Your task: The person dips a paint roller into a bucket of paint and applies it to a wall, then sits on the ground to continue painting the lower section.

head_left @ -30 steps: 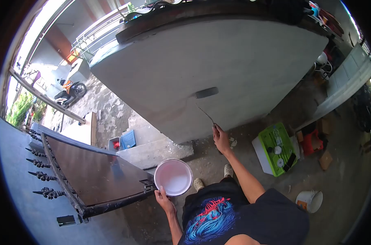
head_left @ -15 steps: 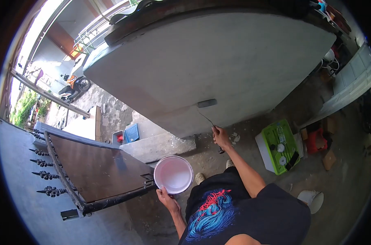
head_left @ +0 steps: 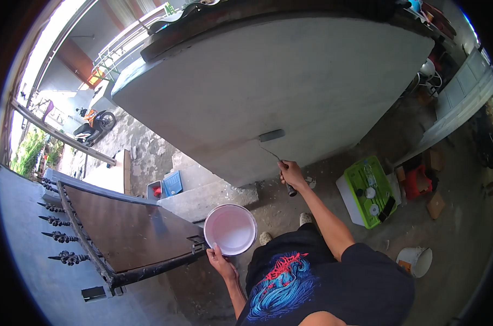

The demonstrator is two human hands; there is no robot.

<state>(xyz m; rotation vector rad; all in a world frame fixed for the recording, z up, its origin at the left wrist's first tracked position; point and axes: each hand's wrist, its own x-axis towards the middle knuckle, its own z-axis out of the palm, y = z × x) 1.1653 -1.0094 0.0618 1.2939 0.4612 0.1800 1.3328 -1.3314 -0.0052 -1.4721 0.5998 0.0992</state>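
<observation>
My right hand (head_left: 293, 175) is wrapped round the dark handle of a paint roller (head_left: 272, 135). Its thin wire frame leads up to the roller's grey sleeve, which lies against the pale wall (head_left: 290, 81). My left hand (head_left: 221, 263) grips the near rim of a round bucket (head_left: 231, 230), thumb over the edge, fingers underneath and partly hidden. White inside with a pinkish tint, the bucket is held beside the latch of a brown metal gate (head_left: 132, 228).
On the floor at right stands a white box with a green lid (head_left: 370, 193), small items lying on it. Behind it is a red object (head_left: 417, 185). A white container (head_left: 415, 262) lies nearer me. A concrete step (head_left: 208, 196) runs below the wall; a motorbike (head_left: 94, 126) is parked beyond.
The roller has shifted slightly left and up on the wall, and my right hand has moved with it. The view has turned a little; the bucket stays in my left hand.
</observation>
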